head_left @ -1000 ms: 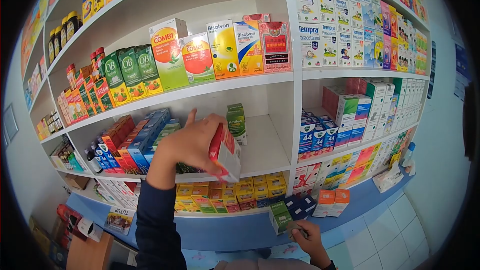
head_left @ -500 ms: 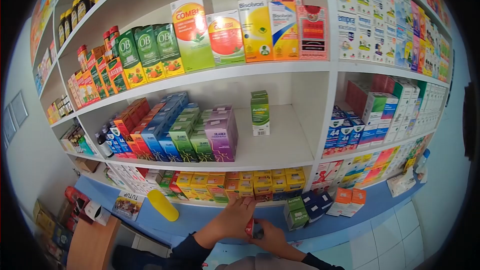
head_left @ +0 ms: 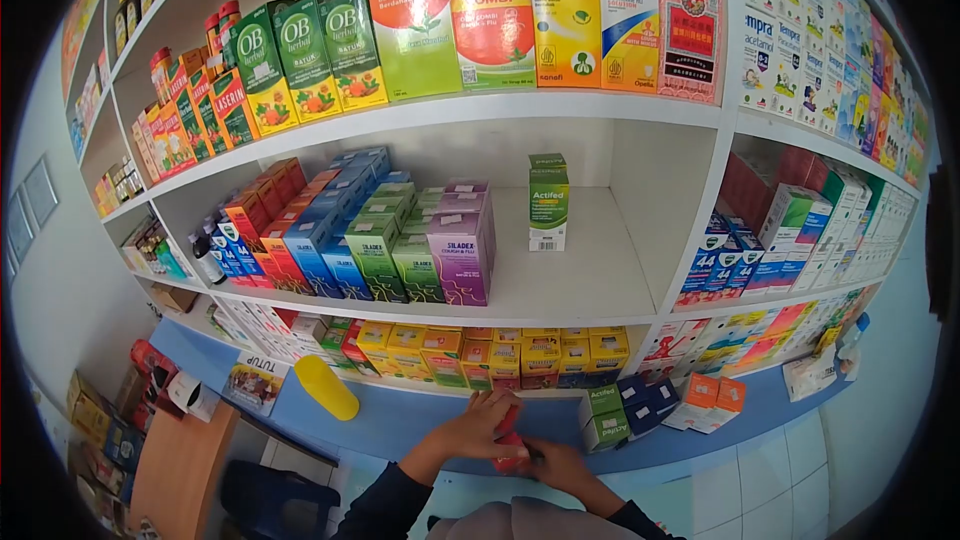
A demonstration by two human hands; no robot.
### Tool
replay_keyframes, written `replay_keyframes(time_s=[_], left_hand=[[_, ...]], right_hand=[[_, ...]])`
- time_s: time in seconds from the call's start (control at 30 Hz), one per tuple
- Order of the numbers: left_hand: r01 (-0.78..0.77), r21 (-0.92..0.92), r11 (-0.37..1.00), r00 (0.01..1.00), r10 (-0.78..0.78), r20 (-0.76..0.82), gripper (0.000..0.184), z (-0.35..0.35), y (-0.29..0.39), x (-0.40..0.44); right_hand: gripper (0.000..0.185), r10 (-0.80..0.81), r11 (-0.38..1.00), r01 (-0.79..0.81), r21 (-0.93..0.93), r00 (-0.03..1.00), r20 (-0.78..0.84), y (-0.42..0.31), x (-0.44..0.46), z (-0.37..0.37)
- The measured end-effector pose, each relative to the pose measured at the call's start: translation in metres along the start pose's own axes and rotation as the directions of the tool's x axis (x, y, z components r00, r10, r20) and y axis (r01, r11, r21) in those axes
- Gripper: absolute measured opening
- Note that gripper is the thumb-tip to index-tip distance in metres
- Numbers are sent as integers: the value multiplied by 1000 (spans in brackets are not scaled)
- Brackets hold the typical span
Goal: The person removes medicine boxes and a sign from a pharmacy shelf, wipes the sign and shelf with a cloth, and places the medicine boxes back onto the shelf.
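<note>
So since a second ago the left hand [head_left: 474, 430] has dropped from the front edge of the middle shelf [head_left: 590, 285], and the red box [head_left: 509, 452] it carried is now down around the front edge of the blue counter [head_left: 400, 410], held between both hands. Left fingers are curled round it, fairly narrow; the right hand [head_left: 562, 467] is closed in against its other side, with something small and dark there, but it's mostly covered, so I can't say what that is. Progress-wise I'd call it partway: the Siladex boxes [head_left: 460, 250] stand in tight rows running to the middle shelf's front edge, left of its middle, and a green Actifed box [head_left: 548, 208] stands upright further back, toward the right wall. Not shelved: the red one in hand, plus the green Actifed boxes [head_left: 604, 418], dark blue boxes [head_left: 648, 402] and orange-and-white boxes [head_left: 706, 402], bunched side by side along the counter's right half, with the green ones nearest its front edge.
</note>
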State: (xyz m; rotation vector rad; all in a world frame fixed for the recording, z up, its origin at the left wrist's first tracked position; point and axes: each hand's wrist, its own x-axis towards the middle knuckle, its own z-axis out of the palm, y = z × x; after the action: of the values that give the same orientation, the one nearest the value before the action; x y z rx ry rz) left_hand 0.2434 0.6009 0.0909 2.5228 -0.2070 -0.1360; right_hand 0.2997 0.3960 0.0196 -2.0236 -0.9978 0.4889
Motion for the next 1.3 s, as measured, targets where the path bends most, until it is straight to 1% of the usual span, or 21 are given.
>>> replay_keyframes(time_s=[0.07, 0.13, 0.17, 0.23, 0.27, 0.33, 0.4, 0.47, 0.5, 0.57, 0.6, 0.67, 0.7, 0.73, 0.8, 0.87, 1.0, 1.1, 1.17, 1.27, 1.3], left_hand=[[-67, -35, 997, 996, 69, 55, 105, 3, -15, 2], [-259, -500, 826, 966, 231, -117, 112, 9, -23, 1], [-256, -506, 824, 967, 230, -114, 112, 19, -30, 2], [-464, -651, 601, 853, 103, -512, 118, 46, -42, 0], [-456, -660, 597, 858, 96, -505, 118, 60, -45, -3], [-434, -499, 750, 763, 11, -647, 133, 86, -39, -10], [-393, -425, 815, 751, 18, -660, 140, 111, -30, -13], [-322, -425, 846, 705, -85, -704, 141, 134, -31, -12], [-321, -428, 845, 707, -86, -702, 141, 129, -26, -10], [-208, -550, 809, 735, -242, -634, 128, 118, -18, -5], [-210, -552, 807, 737, -240, -632, 128, 115, -18, -2], [-182, -674, 716, 846, -236, -479, 111, 111, -20, 4], [-187, -673, 716, 847, -229, -479, 111, 112, -19, 8], [-224, -640, 735, 861, -158, -483, 103, 113, -18, 13], [-267, -606, 750, 873, -79, -482, 95, 116, -16, 27], [-364, -462, 809, 887, 149, -437, 98, 117, -13, 46], [-390, -539, 747, 883, 137, -449, 105, 116, 3, 72], [-340, -368, 865, 863, 133, -487, 115, 118, 3, 73], [-259, -314, 913, 913, 126, -388, 116, 130, -6, 69], [-197, -263, 945, 922, 87, -377, 111, 149, -4, 66], [-56, -27, 998, 942, 44, -333, 110, 156, -5, 66]], right_hand=[[56, 14, 999, -16, 41, 998, 59, 2, 0, -8], [54, 10, 1000, -11, 14, 999, 35, 8, 1, -9], [54, 17, 1000, -18, 15, 999, 38, 11, 3, -7], [56, 67, 997, -63, -53, 995, 74, 14, 8, -2], [56, 77, 996, -73, -49, 994, 80, 13, 8, 0], [54, -85, 996, 78, -51, 981, -175, 11, 5, 5], [51, -70, 994, 50, -93, 973, -219, 6, 1, 5], [48, -58, 990, 22, -140, 963, -263, -1, -6, 1], [47, -57, 981, 5, -194, 964, -260, -6, -10, -4], [46, -50, 969, -16, -248, 965, -257, -15, -19, -13], [42, -115, 970, 43, -239, 948, -298, -19, -23, -17], [39, -177, 967, 97, -236, 921, -346, -23, -31, -28], [36, -321, 936, 234, -262, 874, -364, -24, -36, -34], [32, -457, 884, 365, -292, 806, -377, -26, -40, -41], [29, -493, 868, 402, -291, 761, -422, -37, -50, -54], [25, -524, 851, 433, -296, 711, -469, -38, -56, -63], [22, -485, 874, 371, -314, 626, -610, -28, -68, -79], [22, -446, 895, 318, -314, 590, -673, -19, -75, -85], [23, -436, 899, 310, -309, 576, -691, -24, -71, -91], [29, -604, 795, 363, -485, 540, -587, -67, -44, -124], [32, -650, 754, 363, -547, 526, -548, -92, -29, -138]])
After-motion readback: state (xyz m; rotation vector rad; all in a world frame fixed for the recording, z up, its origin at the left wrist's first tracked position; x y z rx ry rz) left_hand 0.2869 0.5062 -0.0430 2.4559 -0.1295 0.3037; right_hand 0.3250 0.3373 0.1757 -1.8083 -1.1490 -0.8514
